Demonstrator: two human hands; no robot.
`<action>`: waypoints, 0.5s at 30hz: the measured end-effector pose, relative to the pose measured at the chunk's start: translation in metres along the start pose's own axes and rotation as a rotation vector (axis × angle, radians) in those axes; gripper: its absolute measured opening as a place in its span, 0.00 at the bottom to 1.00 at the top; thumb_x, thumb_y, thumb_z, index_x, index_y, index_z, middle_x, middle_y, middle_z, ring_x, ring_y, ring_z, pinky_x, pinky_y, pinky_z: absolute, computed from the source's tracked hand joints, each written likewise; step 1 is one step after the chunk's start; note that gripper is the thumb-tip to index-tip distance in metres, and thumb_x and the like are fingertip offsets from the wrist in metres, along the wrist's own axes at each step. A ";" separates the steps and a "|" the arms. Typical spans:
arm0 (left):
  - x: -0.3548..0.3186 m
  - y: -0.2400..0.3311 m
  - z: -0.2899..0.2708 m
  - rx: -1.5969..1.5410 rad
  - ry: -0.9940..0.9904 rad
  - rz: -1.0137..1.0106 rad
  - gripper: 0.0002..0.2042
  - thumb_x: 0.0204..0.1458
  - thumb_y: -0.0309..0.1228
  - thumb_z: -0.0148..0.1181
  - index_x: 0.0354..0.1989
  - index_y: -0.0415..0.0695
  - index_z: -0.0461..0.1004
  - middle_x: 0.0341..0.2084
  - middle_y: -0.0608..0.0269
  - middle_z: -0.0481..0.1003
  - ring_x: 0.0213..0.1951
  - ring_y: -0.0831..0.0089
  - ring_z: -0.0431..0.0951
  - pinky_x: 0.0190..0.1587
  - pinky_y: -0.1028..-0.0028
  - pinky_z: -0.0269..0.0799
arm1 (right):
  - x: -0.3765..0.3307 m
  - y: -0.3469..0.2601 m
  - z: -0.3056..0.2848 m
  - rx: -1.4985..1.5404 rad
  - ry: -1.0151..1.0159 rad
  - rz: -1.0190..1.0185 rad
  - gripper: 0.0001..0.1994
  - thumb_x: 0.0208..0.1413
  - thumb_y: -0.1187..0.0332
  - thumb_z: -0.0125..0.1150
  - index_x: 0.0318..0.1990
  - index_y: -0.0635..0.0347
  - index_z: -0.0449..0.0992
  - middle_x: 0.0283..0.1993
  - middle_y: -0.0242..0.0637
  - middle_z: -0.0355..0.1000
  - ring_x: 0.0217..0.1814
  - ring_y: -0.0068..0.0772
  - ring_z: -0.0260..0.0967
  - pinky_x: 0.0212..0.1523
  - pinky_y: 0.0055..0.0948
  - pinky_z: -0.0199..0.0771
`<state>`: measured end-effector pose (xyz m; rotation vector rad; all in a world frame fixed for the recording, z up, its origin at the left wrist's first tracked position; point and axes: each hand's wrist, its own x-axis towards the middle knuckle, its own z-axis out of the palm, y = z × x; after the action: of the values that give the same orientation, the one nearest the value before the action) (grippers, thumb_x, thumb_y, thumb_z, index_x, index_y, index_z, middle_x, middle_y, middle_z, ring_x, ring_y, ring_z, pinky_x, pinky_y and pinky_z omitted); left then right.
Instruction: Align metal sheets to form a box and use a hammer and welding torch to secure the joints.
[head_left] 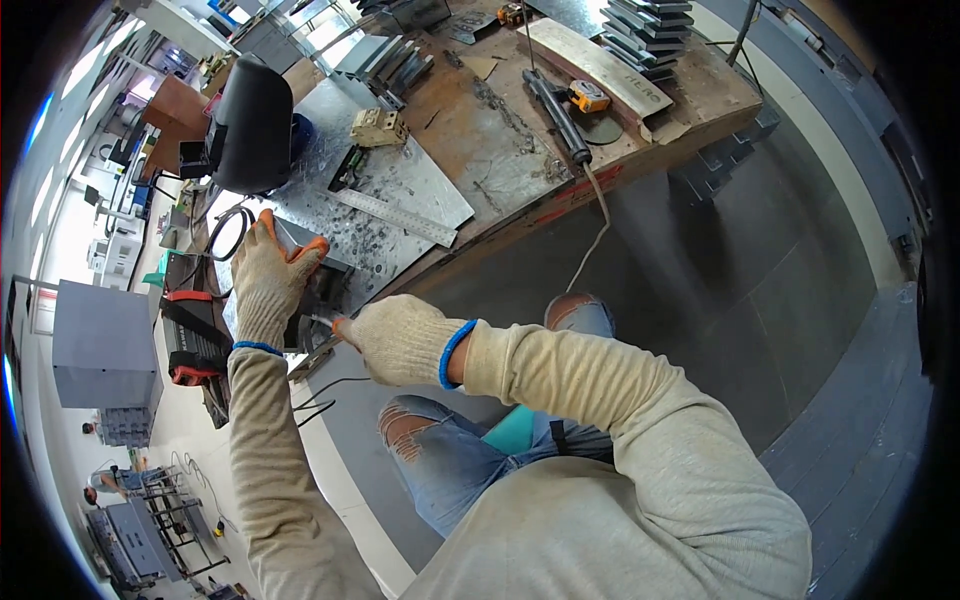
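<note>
My left hand [272, 280], in a cream knit glove with orange fingertips, rests on a grey metal piece [298, 238] near the bench edge. Its thumb and fingers spread round the piece, which the hand partly hides. My right hand [405, 340], gloved alike, is closed with its knuckles up, just right of the left hand. From its fingers a thin, pale tool tip [322, 320] points at the dark underside of the metal work; the tool's kind is hidden. Beyond the hands lie a steel ruler [395, 218] and a small green-and-black hand tool [347, 168] on a metal sheet [425, 185].
A black welding helmet [252, 125] stands behind my left hand. A brass-coloured block [378, 127], a yellow tape measure [588, 96], a corded dark tool [560, 115] and stacked metal brackets [650, 35] lie on the bench. Red-and-black equipment [190, 370] stands left. A person [110, 482] is far off.
</note>
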<state>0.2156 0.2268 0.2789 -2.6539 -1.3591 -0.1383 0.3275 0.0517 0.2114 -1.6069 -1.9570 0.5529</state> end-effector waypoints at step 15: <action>0.002 0.005 -0.008 0.019 -0.110 -0.092 0.50 0.55 0.62 0.72 0.75 0.35 0.62 0.65 0.38 0.72 0.65 0.42 0.74 0.69 0.50 0.69 | -0.063 0.008 0.028 0.506 0.064 0.080 0.29 0.56 0.67 0.70 0.65 0.64 0.70 0.36 0.46 0.79 0.28 0.44 0.76 0.31 0.40 0.79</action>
<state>0.2204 0.2240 0.2869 -2.6188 -1.5088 0.0104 0.3243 -0.0075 0.1754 -1.3596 -1.5472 0.9300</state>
